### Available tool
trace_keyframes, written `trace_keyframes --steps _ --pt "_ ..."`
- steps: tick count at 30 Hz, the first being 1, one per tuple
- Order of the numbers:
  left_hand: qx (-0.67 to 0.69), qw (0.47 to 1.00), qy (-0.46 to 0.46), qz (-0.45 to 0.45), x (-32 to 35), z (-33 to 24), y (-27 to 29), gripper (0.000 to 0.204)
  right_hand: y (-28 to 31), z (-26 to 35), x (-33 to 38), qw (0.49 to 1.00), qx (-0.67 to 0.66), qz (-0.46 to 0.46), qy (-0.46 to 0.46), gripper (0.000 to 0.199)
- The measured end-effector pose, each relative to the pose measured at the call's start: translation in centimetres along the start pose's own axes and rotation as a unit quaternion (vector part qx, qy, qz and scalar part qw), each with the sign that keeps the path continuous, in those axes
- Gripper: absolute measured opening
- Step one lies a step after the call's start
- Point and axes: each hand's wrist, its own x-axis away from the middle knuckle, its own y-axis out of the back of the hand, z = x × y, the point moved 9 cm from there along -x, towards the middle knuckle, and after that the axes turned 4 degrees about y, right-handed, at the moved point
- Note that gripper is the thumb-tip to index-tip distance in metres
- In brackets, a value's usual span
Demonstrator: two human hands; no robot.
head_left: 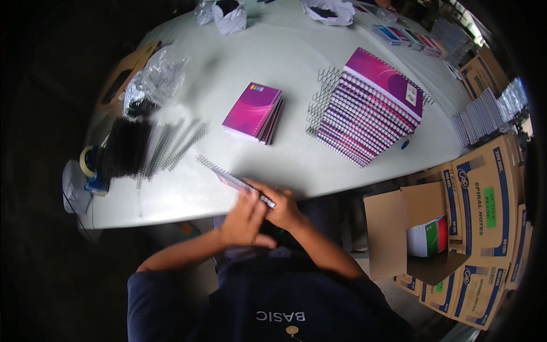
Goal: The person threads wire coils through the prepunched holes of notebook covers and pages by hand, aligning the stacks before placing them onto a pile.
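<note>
Just over the table's near edge, a thin notebook is held up, its spine edge toward me. A loose wire coil runs along that edge and sticks out past its upper-left end. My right hand is closed around the near end of the notebook. My left hand, slightly blurred, lies with straight fingers against the spine, thumb apart. Beyond them sits a short stack of purple notebooks with punched holes and no coils. To the right rises a large stack of coiled purple notebooks, with coil ends jutting out.
Several loose spiral coils and a dark bundle of coils lie at the left, near a tape dispenser and a clear plastic bag. Cardboard boxes crowd the right; one open box holds notebooks. White bags lie at the back.
</note>
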Motion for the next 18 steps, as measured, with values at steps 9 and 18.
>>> trace_keyframes --steps 9,18 --pt "-0.091 0.992 0.053 0.075 -8.1 0.0 3.4 0.052 0.3 -3.1 0.1 0.976 -0.082 0.094 -0.177 0.021" --pt "0.051 0.981 0.117 0.148 -12.0 2.2 5.6 0.024 1.5 -3.0 -1.4 0.997 0.024 0.026 -0.074 0.026"
